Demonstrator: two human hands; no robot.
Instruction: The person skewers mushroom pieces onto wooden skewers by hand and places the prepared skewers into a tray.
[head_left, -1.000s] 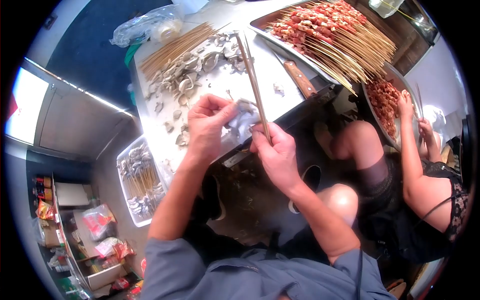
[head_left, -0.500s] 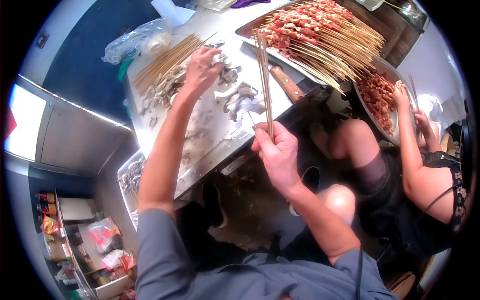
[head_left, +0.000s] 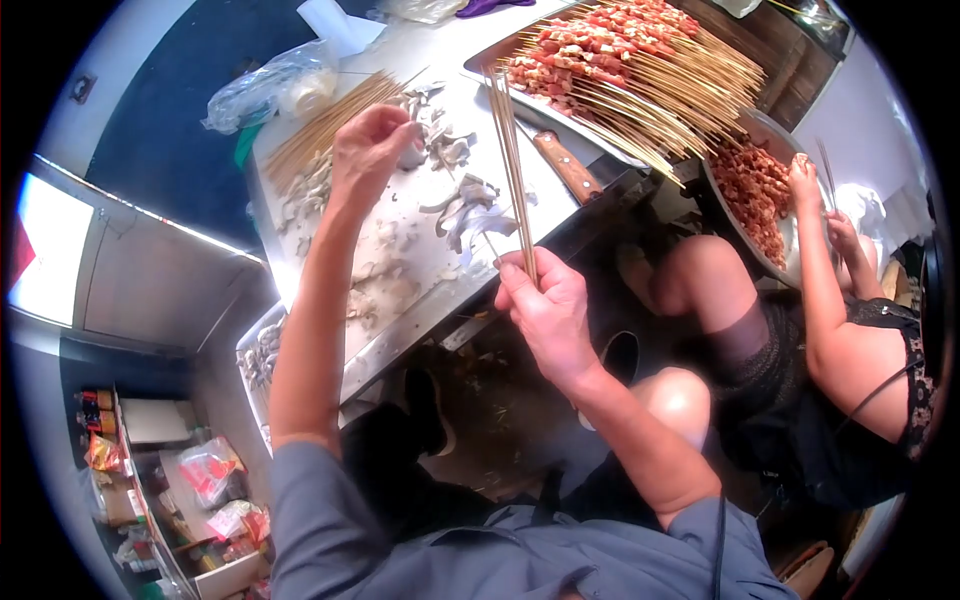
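Note:
My right hand (head_left: 548, 312) is closed around several bamboo skewers (head_left: 517, 185) that point up and away over the table's near edge. One skewer slants out to the left from its thumb and finger, with grey-white mushroom pieces (head_left: 472, 218) at its far end. Over the table, the fingers of my left hand (head_left: 370, 150) are pinched together, with a pale mushroom piece (head_left: 411, 156) at the fingertips. Loose mushroom pieces (head_left: 375, 285) lie on the white tabletop beneath and around that hand. A pile of bare bamboo skewers (head_left: 335, 122) lies just beyond it.
A knife with a wooden handle (head_left: 567, 168) lies beside a metal tray of meat skewers (head_left: 640, 60). At right, another person's hands (head_left: 803, 185) work over a bowl of cut meat (head_left: 745, 185). A white basket (head_left: 247, 345) holds skewered mushrooms at left; a plastic bag (head_left: 270, 88) lies behind.
My left hand has moved left and slightly toward me, its fingers now pinched around a mushroom piece. The right hand and its skewers have shifted slightly left.

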